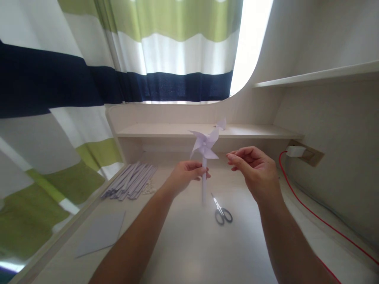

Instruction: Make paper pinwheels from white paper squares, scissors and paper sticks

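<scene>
A pale lilac paper pinwheel (205, 144) stands upright in the middle of the view, its blades spread at the top of a rolled paper stick (204, 185). My left hand (189, 173) is closed round the stick just below the blades. To the right of the pinwheel, and apart from it, my right hand (251, 161) is raised with thumb and index finger pinched together. Whether anything small sits in that pinch is too fine to see. Scissors (221, 213) with dark grey handles lie on the desk below the hands, blades pointing away.
Several paper sticks (130, 181) lie piled at the left, beside small pale bits (149, 187). Nearer is a stack of paper sheets (102, 232). Another pinwheel (221, 124) rests on the back shelf (166, 130). A red cable (308, 209) runs from a white plug (295, 151) along the right.
</scene>
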The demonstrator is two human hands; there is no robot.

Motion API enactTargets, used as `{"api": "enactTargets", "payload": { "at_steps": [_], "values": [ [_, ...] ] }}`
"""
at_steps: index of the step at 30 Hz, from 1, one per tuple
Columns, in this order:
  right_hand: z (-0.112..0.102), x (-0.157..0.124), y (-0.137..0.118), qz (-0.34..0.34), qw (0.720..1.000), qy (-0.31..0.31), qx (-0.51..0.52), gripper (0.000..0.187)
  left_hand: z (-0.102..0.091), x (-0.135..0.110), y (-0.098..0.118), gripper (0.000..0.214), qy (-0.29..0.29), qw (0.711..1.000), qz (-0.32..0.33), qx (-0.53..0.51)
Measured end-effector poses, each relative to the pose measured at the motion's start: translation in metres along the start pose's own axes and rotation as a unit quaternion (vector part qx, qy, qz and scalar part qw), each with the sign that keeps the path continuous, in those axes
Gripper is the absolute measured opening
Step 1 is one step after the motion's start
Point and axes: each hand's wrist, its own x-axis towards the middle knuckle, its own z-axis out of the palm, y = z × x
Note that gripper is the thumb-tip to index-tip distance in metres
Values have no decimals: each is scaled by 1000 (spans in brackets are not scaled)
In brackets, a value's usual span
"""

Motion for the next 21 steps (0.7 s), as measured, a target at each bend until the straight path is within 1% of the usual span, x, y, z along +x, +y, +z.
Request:
{"api": "enactTargets", "payload": {
  "at_steps": [2,4,6,8,9,11,15,18,21],
  "values": [
    [-4,2,1,12,997,-29,-69,31,-6,7,-9,32,-5,999,-4,-36],
    [-3,-1,2,31,986,-81,-142,34,-10,11,-16,34,0,998,-2,-57],
    [1,-11,4,55,963,-151,-215,34,-12,15,-21,36,8,997,-4,-70],
    [7,-25,10,80,932,-216,-279,34,-10,17,-27,38,17,997,-6,-78],
    [9,-33,15,93,920,-228,-306,34,-8,18,-30,39,22,997,-7,-80],
    [12,-50,26,101,903,-211,-359,35,-3,20,-36,40,31,996,-8,-82],
    [8,-72,48,92,895,-166,-403,29,13,21,-47,47,34,997,-14,-70],
    [0,-81,55,83,892,-149,-419,29,25,20,-55,52,26,999,-18,-38],
    [-12,-86,54,86,884,-149,-435,31,38,21,-67,53,23,999,-14,21]
  ]
}}
